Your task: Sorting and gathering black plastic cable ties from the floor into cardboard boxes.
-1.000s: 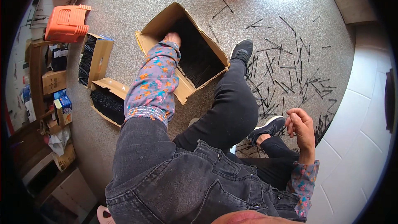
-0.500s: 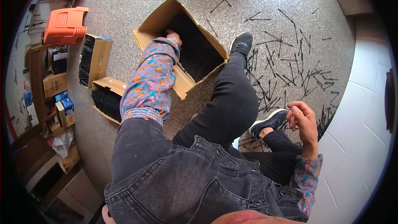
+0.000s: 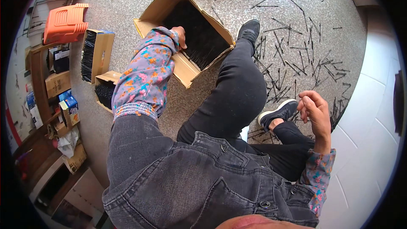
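A cardboard box [image 3: 185, 79] with raised flaps stands ahead of me, filled with thin black sticks [image 3: 197, 32]. My left hand [image 3: 181, 38] is at the box's left inner edge, over the sticks. Its fingers curl downward and their tips are partly hidden, so what they hold does not show. To the right of my knees, my right hand [image 3: 316, 112] hovers above my shoe with fingers folded in and thumb against them; nothing shows in it. Loose black sticks [image 3: 296, 65] lie scattered over the floor on the right.
Two smaller cartons of black sticks, one upright [image 3: 101, 57] and one lower [image 3: 111, 77], stand left of my forearm. Beyond them are an orange plastic stool [image 3: 66, 23] and cluttered shelves [image 3: 44, 89]. White tiles [image 3: 369, 144] run along the right side.
My left hand has drawn back from deeper in the box to its left edge, with the forearm shifting left. My right hand has risen slightly, its fingers still curled.
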A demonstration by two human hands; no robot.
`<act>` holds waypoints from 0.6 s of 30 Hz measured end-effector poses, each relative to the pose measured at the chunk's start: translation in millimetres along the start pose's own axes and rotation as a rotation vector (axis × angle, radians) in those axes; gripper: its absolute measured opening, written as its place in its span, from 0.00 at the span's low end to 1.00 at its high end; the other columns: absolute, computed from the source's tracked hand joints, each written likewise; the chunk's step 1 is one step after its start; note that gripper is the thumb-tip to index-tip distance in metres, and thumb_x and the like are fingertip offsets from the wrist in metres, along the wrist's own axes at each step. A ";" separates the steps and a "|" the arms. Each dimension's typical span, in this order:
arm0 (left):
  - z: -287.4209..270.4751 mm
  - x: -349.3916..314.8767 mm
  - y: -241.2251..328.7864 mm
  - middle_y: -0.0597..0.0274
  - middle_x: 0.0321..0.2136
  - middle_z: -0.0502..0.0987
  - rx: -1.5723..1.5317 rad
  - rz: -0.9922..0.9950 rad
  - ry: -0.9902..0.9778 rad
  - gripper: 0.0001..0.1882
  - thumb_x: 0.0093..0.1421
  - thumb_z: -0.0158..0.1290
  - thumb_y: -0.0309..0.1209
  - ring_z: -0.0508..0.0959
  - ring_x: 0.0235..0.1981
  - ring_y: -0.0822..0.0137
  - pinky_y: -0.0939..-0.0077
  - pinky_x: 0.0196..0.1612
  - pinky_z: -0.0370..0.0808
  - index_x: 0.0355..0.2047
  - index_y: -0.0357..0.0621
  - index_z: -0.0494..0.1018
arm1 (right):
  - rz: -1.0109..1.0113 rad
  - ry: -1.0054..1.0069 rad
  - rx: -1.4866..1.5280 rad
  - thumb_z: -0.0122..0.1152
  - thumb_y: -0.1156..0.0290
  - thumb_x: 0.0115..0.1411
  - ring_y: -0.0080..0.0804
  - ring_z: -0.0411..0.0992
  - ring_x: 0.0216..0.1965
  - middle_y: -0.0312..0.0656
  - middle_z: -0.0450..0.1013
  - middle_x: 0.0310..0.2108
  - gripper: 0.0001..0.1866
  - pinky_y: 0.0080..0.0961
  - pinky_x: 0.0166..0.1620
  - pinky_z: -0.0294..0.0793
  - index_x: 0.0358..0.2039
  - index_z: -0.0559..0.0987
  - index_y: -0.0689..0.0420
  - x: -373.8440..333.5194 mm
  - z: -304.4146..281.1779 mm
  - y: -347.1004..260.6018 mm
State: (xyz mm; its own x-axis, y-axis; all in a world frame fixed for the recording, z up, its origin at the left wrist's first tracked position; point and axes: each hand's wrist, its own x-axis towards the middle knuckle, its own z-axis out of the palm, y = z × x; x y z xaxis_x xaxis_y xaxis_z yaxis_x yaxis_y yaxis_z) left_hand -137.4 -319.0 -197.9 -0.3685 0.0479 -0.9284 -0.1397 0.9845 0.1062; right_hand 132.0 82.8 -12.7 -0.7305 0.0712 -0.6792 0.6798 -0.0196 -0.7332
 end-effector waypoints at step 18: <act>-19.5 32.3 -6.7 0.44 0.47 0.69 -0.128 -0.077 1.079 0.26 0.56 0.46 0.47 0.68 0.49 0.44 0.55 0.50 0.66 0.47 0.41 0.68 | -0.017 -0.031 -0.052 0.51 0.66 0.60 0.14 0.64 0.17 0.36 0.70 0.22 0.13 0.10 0.18 0.60 0.38 0.73 0.64 -2.9 2.8 -1.6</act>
State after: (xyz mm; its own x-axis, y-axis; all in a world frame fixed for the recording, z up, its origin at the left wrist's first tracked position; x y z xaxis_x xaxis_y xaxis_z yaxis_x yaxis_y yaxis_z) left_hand -166.3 -327.3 -221.7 -0.9588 -0.2478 -0.1388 -0.2682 0.9507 0.1557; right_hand 132.9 79.8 -9.7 -0.7432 0.0405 -0.6678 0.6690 0.0329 -0.7425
